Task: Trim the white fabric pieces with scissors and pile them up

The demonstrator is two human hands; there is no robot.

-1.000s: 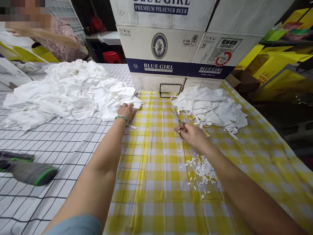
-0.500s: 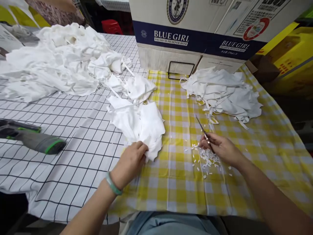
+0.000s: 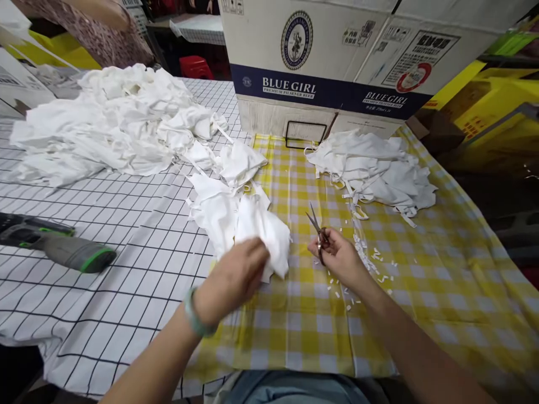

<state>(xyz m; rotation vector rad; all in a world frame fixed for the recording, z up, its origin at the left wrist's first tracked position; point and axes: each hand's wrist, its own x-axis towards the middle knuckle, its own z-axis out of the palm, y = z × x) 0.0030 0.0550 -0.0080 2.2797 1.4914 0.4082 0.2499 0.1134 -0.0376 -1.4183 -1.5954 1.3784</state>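
Note:
My left hand (image 3: 236, 275), blurred by motion, pinches the near edge of a white cloth piece (image 3: 265, 230), which lifts a little off the table in front of me. A green bangle circles that wrist. In my right hand (image 3: 341, 258) is a pair of scissors (image 3: 320, 238), its blades slightly apart and pointing away toward the box. The blades are clear of the cloth. Small white clippings (image 3: 366, 252) lie scattered beside and partly behind the right hand. More white cloth (image 3: 240, 163) with narrow straps trails from the held piece toward the large pile.
A big heap of white cloth (image 3: 113, 123) covers the back left, and a smaller strapped pile (image 3: 374, 168) lies right. Behind stands a Blue Girl carton (image 3: 328, 50) with a black wire stand (image 3: 303, 134) before it. A grey-green handheld device (image 3: 63, 244) lies left. Another person's arm (image 3: 105, 11) shows beyond.
My left hand has moved right and slightly up with the cloth edge. The right hand has brought the scissors left, nearer the cloth, and their blades have parted. The view has tilted up slightly.

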